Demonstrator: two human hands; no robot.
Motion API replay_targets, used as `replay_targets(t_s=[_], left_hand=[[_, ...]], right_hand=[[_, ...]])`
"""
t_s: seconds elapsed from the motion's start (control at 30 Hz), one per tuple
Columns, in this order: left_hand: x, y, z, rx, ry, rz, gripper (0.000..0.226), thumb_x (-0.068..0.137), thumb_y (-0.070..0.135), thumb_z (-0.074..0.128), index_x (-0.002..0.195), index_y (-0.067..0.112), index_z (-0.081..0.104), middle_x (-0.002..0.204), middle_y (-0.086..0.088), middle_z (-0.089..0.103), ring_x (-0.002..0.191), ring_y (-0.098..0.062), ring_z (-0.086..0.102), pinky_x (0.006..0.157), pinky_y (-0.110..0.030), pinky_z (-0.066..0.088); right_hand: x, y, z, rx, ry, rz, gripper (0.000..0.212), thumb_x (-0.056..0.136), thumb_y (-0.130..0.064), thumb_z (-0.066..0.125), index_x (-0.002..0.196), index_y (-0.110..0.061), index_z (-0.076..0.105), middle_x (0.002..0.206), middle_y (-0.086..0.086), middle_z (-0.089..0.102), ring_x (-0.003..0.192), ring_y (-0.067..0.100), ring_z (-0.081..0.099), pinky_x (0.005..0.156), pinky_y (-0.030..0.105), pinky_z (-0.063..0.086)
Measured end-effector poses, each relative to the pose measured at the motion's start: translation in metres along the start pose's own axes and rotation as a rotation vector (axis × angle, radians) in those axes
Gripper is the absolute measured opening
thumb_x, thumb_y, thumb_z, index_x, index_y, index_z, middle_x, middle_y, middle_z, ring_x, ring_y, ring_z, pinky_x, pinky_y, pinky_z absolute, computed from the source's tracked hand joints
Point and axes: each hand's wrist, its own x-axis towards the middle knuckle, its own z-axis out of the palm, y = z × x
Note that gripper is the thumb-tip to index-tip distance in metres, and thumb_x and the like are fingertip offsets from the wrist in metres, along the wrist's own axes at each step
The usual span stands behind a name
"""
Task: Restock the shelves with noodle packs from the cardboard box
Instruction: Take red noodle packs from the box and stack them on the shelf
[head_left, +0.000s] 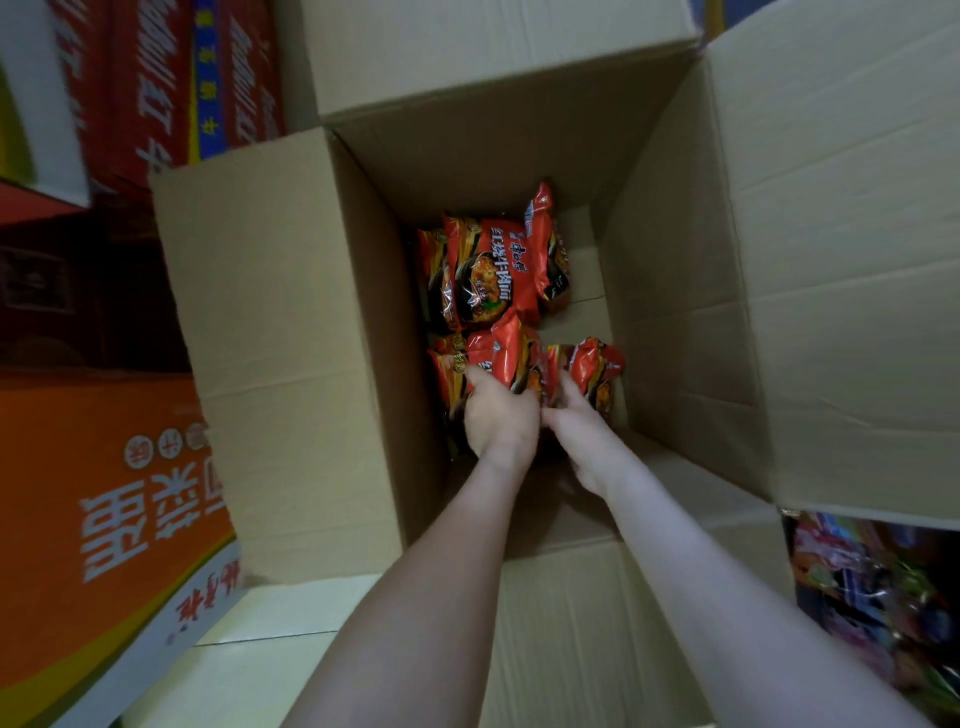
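Both my arms reach down into the open cardboard box (291, 312), whose flaps stand spread out on all four sides. My left hand (498, 415) grips the near-left noodle pack (498, 353), with my fingers curled over its near edge. It lies at the bottom of the box against the left wall. My right hand (576, 421) is just beside the left one, the two almost touching. It grasps the near-right noodle pack (595, 364), a crumpled red pack close to the right wall of the box. Beyond these two, the far noodle packs (493, 270) lie stacked toward the far-left corner of the box bottom. One of them is tilted up on edge against the pile. The bare cardboard bottom shows along the right wall beside them. An orange carton (104, 493) stands outside the box on the left, on the pale floor (270, 649). Red cartons (145, 78) are stacked past the far-left corner of the box.
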Motion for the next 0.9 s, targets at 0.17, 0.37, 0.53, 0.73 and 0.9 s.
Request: replay_targets(t_s=[0.17, 0.37, 0.53, 0.73, 0.9], left_hand=[[-0.063, 0.029, -0.052, -0.282, -0.111, 0.053, 0.055, 0.080, 0.023, 0.075, 0.122, 0.013, 0.042, 0.116, -0.005, 0.059, 0.104, -0.023, 0.060, 0.090, -0.035, 0.050], [-0.141, 0.055, -0.146, -0.595, -0.490, 0.088, 0.044, 0.080, 0.004, 0.073, 0.120, 0.006, 0.055, 0.114, -0.014, 0.067, 0.101, -0.026, 0.067, 0.092, -0.042, 0.053], [-0.214, 0.078, -0.205, -0.477, -0.577, 0.226, 0.054, 0.083, 0.015, 0.072, 0.131, 0.016, 0.047, 0.128, -0.007, 0.061, 0.110, -0.018, 0.062, 0.100, -0.039, 0.047], [-0.304, 0.122, -0.249, 0.656, 0.345, 1.351, 0.100, 0.074, 0.027, 0.078, 0.151, 0.013, 0.016, 0.153, -0.018, 0.024, 0.143, -0.034, 0.020, 0.115, -0.052, 0.011], [-0.364, 0.161, -0.276, 0.801, 0.480, 1.944, 0.028, 0.085, 0.013, 0.056, 0.110, 0.010, 0.068, 0.115, -0.006, 0.067, 0.123, -0.026, 0.054, 0.112, -0.057, 0.012]], right_hand=[[-0.074, -0.020, -0.012, 0.295, 0.109, -0.044, 0.055, 0.085, -0.019, 0.065, 0.136, -0.026, 0.047, 0.125, -0.004, 0.061, 0.115, 0.010, 0.053, 0.089, 0.025, 0.042], [-0.204, -0.091, -0.028, 0.265, 0.061, -0.149, 0.029, 0.085, -0.017, 0.067, 0.113, -0.020, 0.060, 0.105, -0.004, 0.070, 0.088, 0.003, 0.067, 0.067, 0.013, 0.048], [-0.304, -0.137, -0.031, 0.070, 0.161, -0.256, 0.051, 0.067, -0.022, 0.083, 0.110, -0.020, 0.056, 0.108, 0.000, 0.069, 0.097, 0.014, 0.066, 0.087, 0.031, 0.051], [-0.409, -0.153, -0.006, -0.602, 0.666, -0.651, 0.055, 0.067, -0.025, 0.083, 0.115, -0.022, 0.057, 0.091, 0.005, 0.068, 0.088, 0.029, 0.061, 0.081, 0.033, 0.038], [-0.498, -0.158, -0.006, -0.961, 1.072, -1.030, 0.046, 0.059, -0.004, 0.084, 0.101, -0.006, 0.066, 0.079, 0.001, 0.066, 0.074, 0.025, 0.063, 0.076, 0.034, 0.032]])
